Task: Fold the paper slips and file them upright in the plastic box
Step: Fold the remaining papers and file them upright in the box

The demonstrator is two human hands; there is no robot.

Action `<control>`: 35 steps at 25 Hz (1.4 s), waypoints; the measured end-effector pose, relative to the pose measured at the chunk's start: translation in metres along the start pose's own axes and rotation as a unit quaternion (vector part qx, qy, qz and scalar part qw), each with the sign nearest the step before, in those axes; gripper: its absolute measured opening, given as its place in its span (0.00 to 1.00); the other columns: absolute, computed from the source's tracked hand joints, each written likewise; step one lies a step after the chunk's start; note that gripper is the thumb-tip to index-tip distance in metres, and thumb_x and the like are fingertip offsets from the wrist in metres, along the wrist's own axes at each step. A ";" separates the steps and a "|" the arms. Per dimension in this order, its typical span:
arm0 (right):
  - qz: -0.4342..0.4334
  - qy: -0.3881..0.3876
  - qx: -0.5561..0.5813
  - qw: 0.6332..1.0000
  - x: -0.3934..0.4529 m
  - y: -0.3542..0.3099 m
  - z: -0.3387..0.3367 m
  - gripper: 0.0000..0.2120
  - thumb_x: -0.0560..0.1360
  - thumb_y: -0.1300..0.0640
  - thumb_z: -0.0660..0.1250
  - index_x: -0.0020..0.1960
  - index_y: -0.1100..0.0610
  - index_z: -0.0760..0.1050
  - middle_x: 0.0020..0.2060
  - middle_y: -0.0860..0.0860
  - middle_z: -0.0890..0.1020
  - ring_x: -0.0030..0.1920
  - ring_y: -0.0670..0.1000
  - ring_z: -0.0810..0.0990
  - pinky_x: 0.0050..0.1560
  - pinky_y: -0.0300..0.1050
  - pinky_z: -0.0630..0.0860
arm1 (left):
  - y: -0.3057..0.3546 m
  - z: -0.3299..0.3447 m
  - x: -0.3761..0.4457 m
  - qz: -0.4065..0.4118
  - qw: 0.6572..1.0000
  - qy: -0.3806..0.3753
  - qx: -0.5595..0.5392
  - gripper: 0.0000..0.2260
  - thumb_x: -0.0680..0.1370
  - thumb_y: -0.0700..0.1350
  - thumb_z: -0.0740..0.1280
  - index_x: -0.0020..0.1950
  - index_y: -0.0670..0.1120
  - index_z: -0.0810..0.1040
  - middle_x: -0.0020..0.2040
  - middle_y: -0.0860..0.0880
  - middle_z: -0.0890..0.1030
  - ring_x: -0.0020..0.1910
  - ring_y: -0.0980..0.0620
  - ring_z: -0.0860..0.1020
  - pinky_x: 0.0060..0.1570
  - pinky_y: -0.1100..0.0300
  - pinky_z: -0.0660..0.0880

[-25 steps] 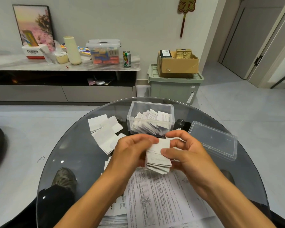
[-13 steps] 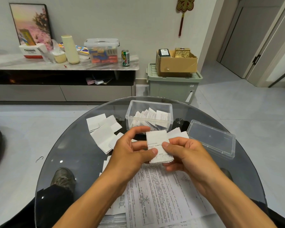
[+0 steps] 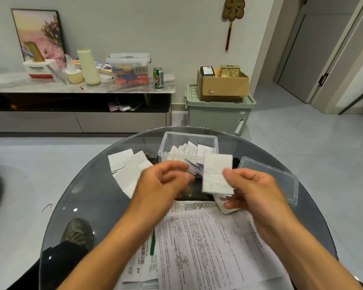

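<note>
Right hand (image 3: 254, 191) raised above the round glass table (image 3: 88, 197), thumb and curled fingers pinching a small stack of folded paper slips (image 3: 217, 174) along its right edge, stack held upright just in front of the clear plastic box (image 3: 189, 150). Left hand (image 3: 161, 185) blurred, beside the stack and apart from it, fingers loosely curled, gripping nothing. Box open, at the far side of the table, already holding further slips on edge. Detached clear lid (image 3: 275, 178) flat on the glass right of the box. Loose unfolded slips (image 3: 128, 168) scattered left of the box. Large printed sheets (image 3: 201, 243) spread beneath both forearms.
</note>
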State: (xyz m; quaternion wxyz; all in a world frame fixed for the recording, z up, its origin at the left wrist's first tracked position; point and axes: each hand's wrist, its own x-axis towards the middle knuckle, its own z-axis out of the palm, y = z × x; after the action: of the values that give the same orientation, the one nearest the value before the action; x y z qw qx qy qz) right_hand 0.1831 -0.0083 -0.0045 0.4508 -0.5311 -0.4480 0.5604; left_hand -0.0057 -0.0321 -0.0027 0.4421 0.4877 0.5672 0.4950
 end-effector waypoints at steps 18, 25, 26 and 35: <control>-0.100 0.156 -0.168 0.968 0.112 -0.011 0.000 0.09 0.78 0.55 0.67 0.42 0.59 0.79 0.36 0.54 0.85 0.34 0.56 0.83 0.41 0.60 0.83 | 0.028 -0.016 0.099 0.309 0.783 -0.023 0.539 0.09 0.78 0.45 0.65 0.55 0.52 0.83 0.48 0.53 0.84 0.51 0.48 0.78 0.46 0.55 0.74; -0.266 0.185 -0.424 0.846 0.115 -0.029 0.003 0.08 0.76 0.53 0.70 0.43 0.56 0.84 0.34 0.50 0.82 0.37 0.53 0.79 0.38 0.43 0.72 | 0.028 0.031 0.156 0.291 0.578 -0.337 0.683 0.19 0.79 0.40 0.56 0.65 0.58 0.75 0.49 0.54 0.75 0.61 0.50 0.69 0.53 0.52 0.61; -0.261 0.181 -0.437 0.841 0.116 -0.029 0.003 0.08 0.76 0.53 0.69 0.42 0.56 0.84 0.35 0.51 0.83 0.37 0.53 0.78 0.37 0.43 0.70 | 0.028 0.032 0.157 0.287 0.553 -0.348 0.700 0.17 0.80 0.41 0.55 0.61 0.58 0.74 0.50 0.54 0.76 0.60 0.50 0.68 0.53 0.51 0.62; -0.243 0.163 -0.463 0.837 0.117 -0.029 0.006 0.07 0.75 0.55 0.69 0.42 0.56 0.84 0.38 0.53 0.85 0.38 0.54 0.78 0.38 0.43 0.70 | 0.039 0.038 0.162 0.156 0.537 -0.424 0.712 0.20 0.82 0.42 0.53 0.69 0.60 0.71 0.66 0.55 0.72 0.71 0.50 0.63 0.68 0.40 0.58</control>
State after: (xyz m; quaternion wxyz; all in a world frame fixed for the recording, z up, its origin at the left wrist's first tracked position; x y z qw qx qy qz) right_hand 0.1743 0.1121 0.0014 0.3408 -0.6353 -0.6899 0.0658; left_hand 0.0144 0.1344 0.0282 0.0535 0.8754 0.3932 -0.2760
